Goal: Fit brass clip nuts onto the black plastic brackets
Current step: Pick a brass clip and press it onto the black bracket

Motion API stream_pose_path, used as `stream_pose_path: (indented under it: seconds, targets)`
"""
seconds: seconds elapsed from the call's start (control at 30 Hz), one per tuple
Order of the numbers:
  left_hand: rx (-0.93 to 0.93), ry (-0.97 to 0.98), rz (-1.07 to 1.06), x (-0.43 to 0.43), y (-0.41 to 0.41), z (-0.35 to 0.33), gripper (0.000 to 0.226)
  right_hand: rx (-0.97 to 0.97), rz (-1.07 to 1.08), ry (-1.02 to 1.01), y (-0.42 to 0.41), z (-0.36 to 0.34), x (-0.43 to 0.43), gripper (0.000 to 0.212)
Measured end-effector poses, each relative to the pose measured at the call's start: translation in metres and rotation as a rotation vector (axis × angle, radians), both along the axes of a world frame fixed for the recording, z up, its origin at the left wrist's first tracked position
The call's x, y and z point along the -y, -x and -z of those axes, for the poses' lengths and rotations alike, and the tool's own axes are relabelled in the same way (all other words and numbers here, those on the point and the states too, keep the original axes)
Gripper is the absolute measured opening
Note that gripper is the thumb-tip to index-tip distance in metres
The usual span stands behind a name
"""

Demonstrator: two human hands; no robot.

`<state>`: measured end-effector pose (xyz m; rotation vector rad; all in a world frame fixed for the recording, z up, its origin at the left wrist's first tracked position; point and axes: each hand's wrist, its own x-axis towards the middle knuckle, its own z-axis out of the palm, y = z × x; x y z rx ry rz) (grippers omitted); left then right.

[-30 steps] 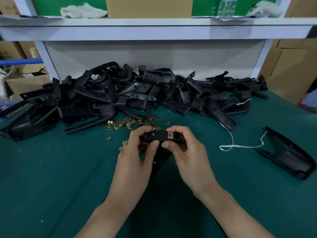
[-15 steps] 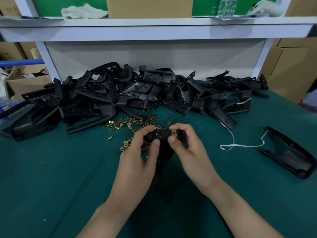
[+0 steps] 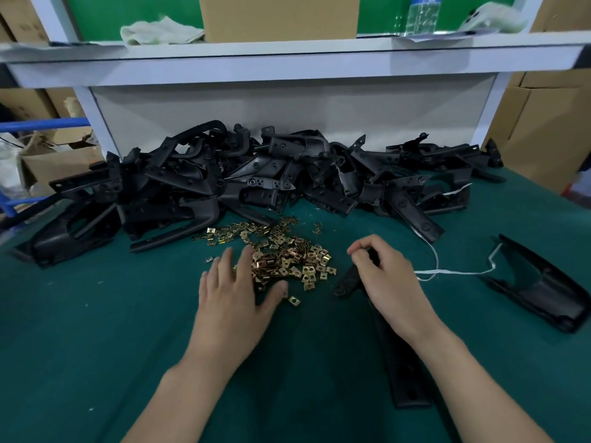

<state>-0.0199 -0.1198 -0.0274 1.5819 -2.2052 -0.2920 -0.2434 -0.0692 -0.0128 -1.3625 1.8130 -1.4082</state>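
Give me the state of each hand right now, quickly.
Left hand: open, fingers straight, reaching onto the pile of brass clip nuts.
Right hand: closed, fingers curled round the upper end of the black bracket.

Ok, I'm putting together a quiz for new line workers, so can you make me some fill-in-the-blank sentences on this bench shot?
1. The left hand spreads straight fingers over the heap of ____ clip nuts.
2. The right hand grips the upper end of a long ____ bracket.
3. The cardboard box stands on the ____ above the table.

Missing words: brass; black; shelf.
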Motion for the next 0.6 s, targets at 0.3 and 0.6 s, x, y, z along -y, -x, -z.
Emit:
stream_pose_path:
  seconds: [0.3,0.6]
  targets:
    - [0.116,-0.112,0.146,0.045,0.031,-0.003,0.105,0.243,0.058,0.082,0.012,0.001,0.008,0.025]
    - [0.264,-0.122,0.229,0.080,0.079,-0.013,0.084,0.470,0.036,0.051,0.021,-0.005,0.010,0.017]
